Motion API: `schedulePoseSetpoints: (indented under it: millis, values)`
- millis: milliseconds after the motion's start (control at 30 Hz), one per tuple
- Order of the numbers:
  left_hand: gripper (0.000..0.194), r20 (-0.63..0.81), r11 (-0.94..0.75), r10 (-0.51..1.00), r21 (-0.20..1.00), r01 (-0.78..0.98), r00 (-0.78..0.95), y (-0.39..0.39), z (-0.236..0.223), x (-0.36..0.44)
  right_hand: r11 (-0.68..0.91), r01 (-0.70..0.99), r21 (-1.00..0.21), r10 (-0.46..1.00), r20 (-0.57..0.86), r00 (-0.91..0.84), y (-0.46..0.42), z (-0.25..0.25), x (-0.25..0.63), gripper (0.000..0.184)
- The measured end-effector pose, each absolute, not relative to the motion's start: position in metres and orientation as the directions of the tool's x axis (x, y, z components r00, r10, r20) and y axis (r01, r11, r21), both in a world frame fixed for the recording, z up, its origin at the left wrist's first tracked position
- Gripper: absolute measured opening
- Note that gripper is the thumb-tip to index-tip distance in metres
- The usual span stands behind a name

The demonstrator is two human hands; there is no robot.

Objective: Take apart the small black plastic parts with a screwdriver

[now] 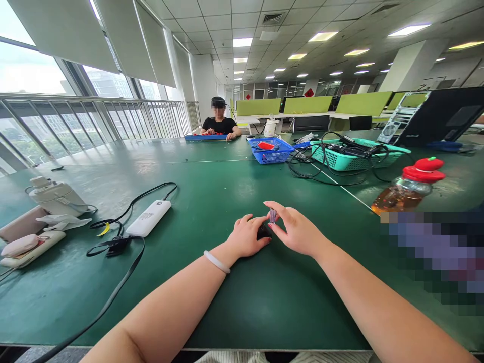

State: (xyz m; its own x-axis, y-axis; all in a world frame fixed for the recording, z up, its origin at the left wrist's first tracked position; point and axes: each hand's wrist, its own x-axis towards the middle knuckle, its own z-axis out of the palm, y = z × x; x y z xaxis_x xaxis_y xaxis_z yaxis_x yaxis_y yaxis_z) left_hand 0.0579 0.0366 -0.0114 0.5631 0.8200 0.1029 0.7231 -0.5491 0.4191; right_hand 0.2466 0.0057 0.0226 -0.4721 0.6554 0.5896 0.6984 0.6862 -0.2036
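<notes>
My left hand (247, 236) rests on the green table (212, 191), fingers curled over a small black object (262, 232); a pale bangle sits on that wrist. My right hand (295, 229) is beside it, thumb and forefinger pinched on a tiny greyish-purple piece (273, 216) held just above the black object. Both hands touch at the middle of the table, close to me.
A white power bank (148, 218) with black cables lies to the left, with a white device (56, 196) and phones further left. A red-capped bottle (410, 189) lies at right. Blue basket (270, 150) and teal basket (353, 154) stand behind. Another person sits at the far end.
</notes>
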Motion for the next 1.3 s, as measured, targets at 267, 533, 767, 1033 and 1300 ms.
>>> schedulePoseSetpoints:
  millis: [267,533,767,1033,1300]
  values:
    - [0.069,0.110,-0.551,0.818,0.427,0.717,0.564,0.035,-0.010,0.058,0.679,0.705,-0.205,0.662,0.586,-0.467,0.004,0.023,0.248,0.060]
    - [0.070,0.145,-0.565,0.812,0.442,0.697,0.566,0.037,-0.014,0.057,0.673,0.702,-0.234,0.670,0.595,-0.444,0.002,0.019,0.247,0.057]
    - [0.053,0.202,-0.553,0.820,0.522,0.649,0.535,0.041,-0.012,0.058,0.677,0.682,-0.278,0.633,0.693,-0.346,0.006,0.015,0.249,0.058]
    - [0.038,0.290,-0.561,0.821,0.570,0.600,0.491,0.044,-0.013,0.056,0.684,0.665,-0.300,0.516,0.844,-0.149,0.001,0.018,0.247,0.052]
    - [0.022,0.291,-0.594,0.791,0.574,0.564,0.537,0.048,-0.011,0.056,0.712,0.590,-0.380,0.555,0.820,-0.142,0.002,0.016,0.246,0.045]
